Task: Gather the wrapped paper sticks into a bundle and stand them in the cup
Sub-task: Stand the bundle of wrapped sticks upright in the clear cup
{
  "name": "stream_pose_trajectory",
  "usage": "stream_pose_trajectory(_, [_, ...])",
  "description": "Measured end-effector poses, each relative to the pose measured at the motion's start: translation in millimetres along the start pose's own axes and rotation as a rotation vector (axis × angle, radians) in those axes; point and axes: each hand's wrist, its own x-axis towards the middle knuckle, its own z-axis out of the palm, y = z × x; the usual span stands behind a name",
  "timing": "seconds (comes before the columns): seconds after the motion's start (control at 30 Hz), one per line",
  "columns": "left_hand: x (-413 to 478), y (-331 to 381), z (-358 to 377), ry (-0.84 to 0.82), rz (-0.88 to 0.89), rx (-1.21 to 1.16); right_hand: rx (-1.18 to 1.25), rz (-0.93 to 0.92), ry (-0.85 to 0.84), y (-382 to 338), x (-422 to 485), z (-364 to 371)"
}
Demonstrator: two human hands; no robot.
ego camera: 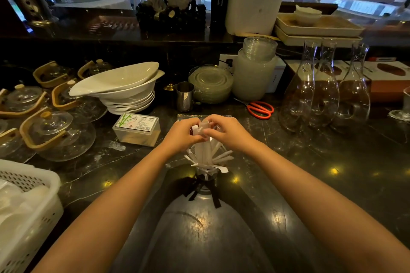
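Note:
Several white wrapped paper sticks (205,154) stand fanned out in a clear glass cup (221,156) in the middle of the dark marble counter. My left hand (180,134) and my right hand (228,132) meet above the cup, and both pinch the top ends of the upright sticks between curled fingers. The lower ends splay outward toward me. Most of the cup is hidden behind the sticks and hard to make out.
A clear plastic box (137,128) with a bamboo label sits left of my hands. A steel cup (185,96), stacked white bowls (124,88), glass teapots (57,133), red scissors (260,109) and glass carafes (321,86) ring the spot. A white basket (26,204) stands front left.

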Motion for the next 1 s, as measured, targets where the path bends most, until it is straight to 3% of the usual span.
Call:
stream_pose_trajectory(0.3, [0.9,-12.6,0.4,0.042,-0.163,0.094,-0.182,0.098,0.016,11.1,1.6,3.3])
stream_pose_trajectory(0.63, [-1.9,-7.6,-4.8,0.155,-0.005,0.051,-0.110,0.099,0.005,11.4,2.2,-0.9])
stream_pose_trajectory(1.0, [3.8,-18.7,0.1,0.069,-0.076,0.123,-0.121,0.171,-0.137,16.5,-0.4,2.0])
